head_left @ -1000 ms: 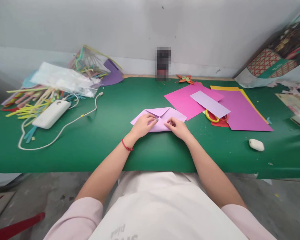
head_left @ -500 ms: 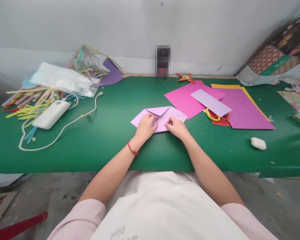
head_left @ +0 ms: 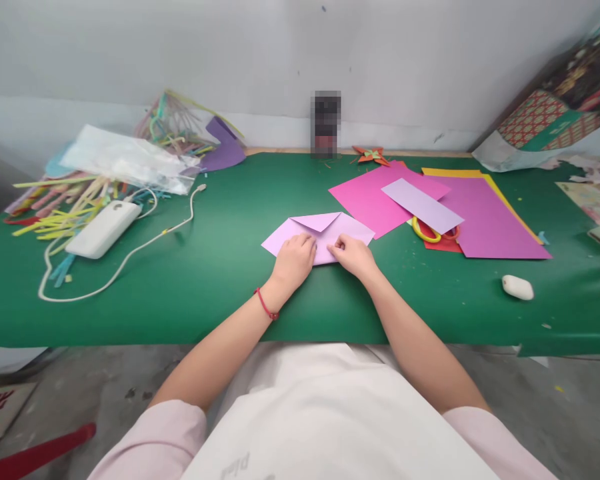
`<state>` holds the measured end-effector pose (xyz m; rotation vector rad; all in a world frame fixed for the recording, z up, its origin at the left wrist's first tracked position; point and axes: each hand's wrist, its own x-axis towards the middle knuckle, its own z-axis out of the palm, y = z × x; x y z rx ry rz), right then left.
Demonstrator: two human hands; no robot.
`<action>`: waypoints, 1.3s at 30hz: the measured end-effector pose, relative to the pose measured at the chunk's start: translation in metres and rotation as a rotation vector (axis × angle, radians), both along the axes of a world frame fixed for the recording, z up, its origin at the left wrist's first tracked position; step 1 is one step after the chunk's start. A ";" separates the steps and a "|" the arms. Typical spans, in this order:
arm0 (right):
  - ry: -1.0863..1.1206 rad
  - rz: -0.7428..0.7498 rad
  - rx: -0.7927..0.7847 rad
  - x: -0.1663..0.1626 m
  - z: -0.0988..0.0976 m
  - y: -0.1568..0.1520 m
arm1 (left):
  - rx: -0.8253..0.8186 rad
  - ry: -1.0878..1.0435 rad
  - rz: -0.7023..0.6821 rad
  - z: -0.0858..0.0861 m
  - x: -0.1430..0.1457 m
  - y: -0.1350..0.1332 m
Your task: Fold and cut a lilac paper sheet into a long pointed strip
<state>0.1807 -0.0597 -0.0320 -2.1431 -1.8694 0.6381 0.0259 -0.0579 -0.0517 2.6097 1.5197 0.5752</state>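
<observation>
lilac paper [head_left: 330,230] lies mid-tabletop [head_left: 205,280], 12 o'clock of the person. left hand [head_left: 293,261] flat, pressing its near flap; right hand [head_left: 353,255] curled, pinching the centre crease. top corners look folded in; lower folds seem unfinished.

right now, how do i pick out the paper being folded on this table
On the green table cover, look mid-front, where the left hand and right hand rest. Beneath them lies the pale lilac folded paper, with a triangular flap, unlike the flat lilac paper strip to its right.
</observation>
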 end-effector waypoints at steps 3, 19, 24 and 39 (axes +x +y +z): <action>-0.008 0.008 -0.002 0.000 0.000 0.000 | 0.021 0.048 -0.019 -0.006 0.001 -0.012; -0.034 -0.004 -0.013 -0.001 0.001 0.001 | -0.036 0.059 0.005 -0.001 0.001 -0.019; -0.025 -0.001 -0.009 -0.001 0.001 0.001 | -0.036 0.122 0.004 0.003 0.004 -0.019; -0.029 -0.006 -0.018 -0.002 0.001 0.001 | -0.055 0.176 0.016 0.007 0.008 -0.019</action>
